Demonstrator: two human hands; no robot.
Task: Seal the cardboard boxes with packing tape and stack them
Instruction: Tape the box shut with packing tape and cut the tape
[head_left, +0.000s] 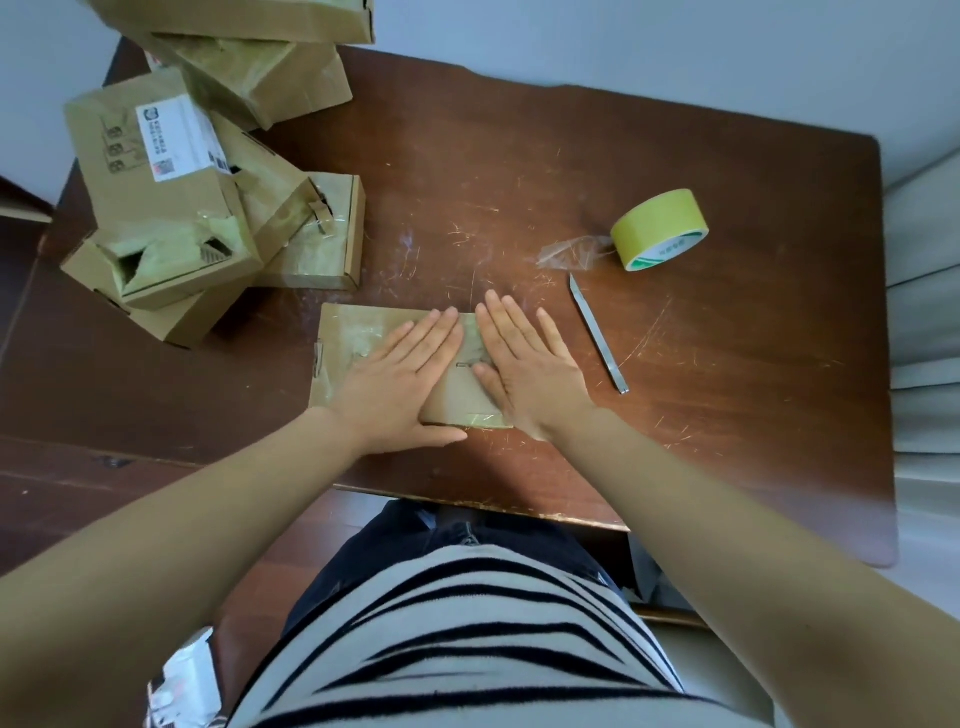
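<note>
head | box (337, 332) flat under both hands | left (400, 374), right (530, 364) pressing

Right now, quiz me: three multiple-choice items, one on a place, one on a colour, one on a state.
1. Where is the tape roll? A) on the floor B) on the table, right of both hands C) inside a box
2. Its colour? A) red B) yellow C) black
3. How do the left hand and right hand lie on the flat box? A) curled round it B) lifted clear C) flat, fingers straight

B: it lies on the wood beyond the cutter. B: its band is yellow. C: both palms press the box top.
</note>
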